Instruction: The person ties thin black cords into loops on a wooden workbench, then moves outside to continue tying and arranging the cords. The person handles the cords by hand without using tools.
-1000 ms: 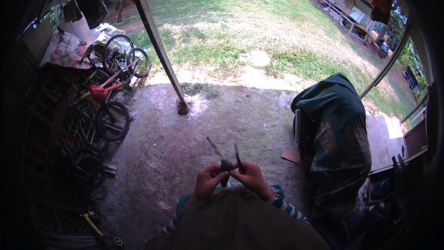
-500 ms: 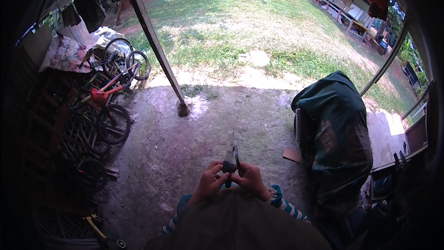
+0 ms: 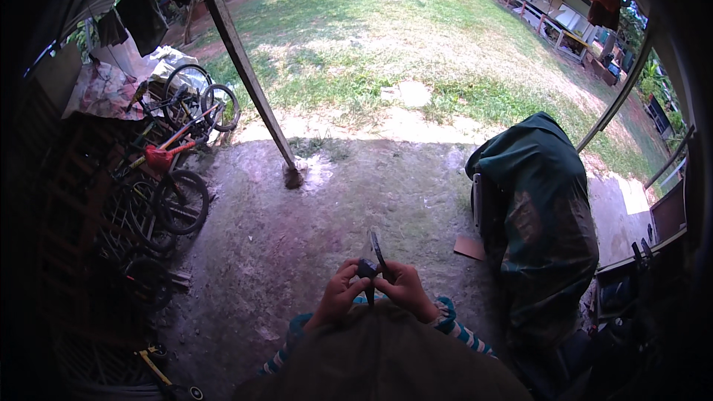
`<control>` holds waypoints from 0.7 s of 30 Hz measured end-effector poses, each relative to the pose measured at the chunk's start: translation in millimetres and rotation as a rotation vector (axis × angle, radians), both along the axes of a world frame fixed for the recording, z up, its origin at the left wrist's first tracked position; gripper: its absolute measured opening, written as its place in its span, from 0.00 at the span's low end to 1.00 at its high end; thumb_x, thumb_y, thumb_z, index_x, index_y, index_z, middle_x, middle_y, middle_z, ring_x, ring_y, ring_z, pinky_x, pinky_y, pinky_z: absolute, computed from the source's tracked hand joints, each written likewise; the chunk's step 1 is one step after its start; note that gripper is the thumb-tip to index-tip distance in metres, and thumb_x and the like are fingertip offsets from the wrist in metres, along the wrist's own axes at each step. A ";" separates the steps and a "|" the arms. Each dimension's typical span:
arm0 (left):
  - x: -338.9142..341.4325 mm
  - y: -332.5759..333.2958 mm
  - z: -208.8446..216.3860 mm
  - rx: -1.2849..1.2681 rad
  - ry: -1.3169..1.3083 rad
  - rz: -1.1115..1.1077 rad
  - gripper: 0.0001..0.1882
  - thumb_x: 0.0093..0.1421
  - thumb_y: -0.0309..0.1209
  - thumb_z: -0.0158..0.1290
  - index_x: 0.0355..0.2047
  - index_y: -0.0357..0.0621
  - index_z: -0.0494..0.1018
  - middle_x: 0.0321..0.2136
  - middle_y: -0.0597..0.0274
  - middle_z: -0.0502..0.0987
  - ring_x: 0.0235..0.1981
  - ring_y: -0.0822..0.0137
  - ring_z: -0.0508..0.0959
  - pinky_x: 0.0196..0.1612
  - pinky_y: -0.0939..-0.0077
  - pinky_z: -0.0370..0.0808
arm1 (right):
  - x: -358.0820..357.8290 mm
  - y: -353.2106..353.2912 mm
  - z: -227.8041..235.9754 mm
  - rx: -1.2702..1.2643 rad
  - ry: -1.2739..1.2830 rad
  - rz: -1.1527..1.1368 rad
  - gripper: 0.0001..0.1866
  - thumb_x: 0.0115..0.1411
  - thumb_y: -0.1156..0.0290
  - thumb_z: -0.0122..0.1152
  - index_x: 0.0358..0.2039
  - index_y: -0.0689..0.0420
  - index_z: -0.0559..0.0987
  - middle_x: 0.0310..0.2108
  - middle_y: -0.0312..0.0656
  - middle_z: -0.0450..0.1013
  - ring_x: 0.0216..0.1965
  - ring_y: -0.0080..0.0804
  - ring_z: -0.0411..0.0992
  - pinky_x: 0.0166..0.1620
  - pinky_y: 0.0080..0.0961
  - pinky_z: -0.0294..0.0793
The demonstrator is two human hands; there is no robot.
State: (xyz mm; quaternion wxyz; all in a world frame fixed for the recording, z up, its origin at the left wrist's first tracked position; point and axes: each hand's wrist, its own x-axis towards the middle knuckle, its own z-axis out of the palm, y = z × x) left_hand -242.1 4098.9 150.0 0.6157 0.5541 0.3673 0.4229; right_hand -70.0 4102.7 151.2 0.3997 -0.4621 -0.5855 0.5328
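Note:
Close together in front of my body, both hands grip a small dark object whose kind I cannot make out. It has a blocky dark piece point(image 3: 366, 268) and a thin curved strap-like part point(image 3: 376, 246) that rises above the fingers. My left hand point(image 3: 338, 295) pinches the block from its left side, with the fingers bent. The fingers of my right hand point(image 3: 405, 291) close round the base of the strap-like part. A dark end hangs below the thumbs. Striped teal and white sleeves cover my forearms.
Rough concrete floor point(image 3: 297, 230) lies beneath. At left, several bicycles point(image 3: 180, 200) lean in a cluster near a slanted post point(image 3: 252, 74). A dark green cover point(image 3: 546, 200) drapes a bulky thing at right, beside a flat brown piece point(image 3: 469, 246). Grass point(image 3: 356, 52) stretches beyond.
The upper end of the strap-like part reaches less far up and has tilted slightly. Both hands keep nearly the same place and grip.

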 end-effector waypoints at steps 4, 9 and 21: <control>-4.6 -0.5 -8.8 -0.020 -0.030 -0.012 0.10 0.58 0.28 0.47 0.38 0.36 0.71 0.43 0.62 0.64 0.46 0.71 0.66 0.47 0.76 0.67 | 1.0 -0.4 -9.9 -0.168 0.361 0.183 0.12 0.54 0.71 0.57 0.37 0.65 0.75 0.29 0.35 0.73 0.31 0.16 0.67 0.35 0.16 0.67; -4.8 -3.9 -6.7 -0.214 -0.242 -0.046 0.10 0.58 0.29 0.48 0.38 0.36 0.71 0.43 0.63 0.65 0.44 0.71 0.67 0.47 0.76 0.67 | 3.6 -1.1 -2.1 -0.263 0.451 0.263 0.12 0.55 0.71 0.56 0.37 0.66 0.75 0.33 0.37 0.73 0.35 0.18 0.68 0.40 0.17 0.67; -4.2 -7.2 -2.1 -0.320 -0.414 -0.075 0.09 0.57 0.26 0.49 0.37 0.34 0.70 0.39 0.61 0.67 0.39 0.69 0.72 0.45 0.72 0.71 | 3.6 -2.5 -8.6 -0.226 0.467 0.219 0.07 0.56 0.71 0.55 0.30 0.63 0.75 0.27 0.34 0.72 0.31 0.16 0.68 0.35 0.16 0.66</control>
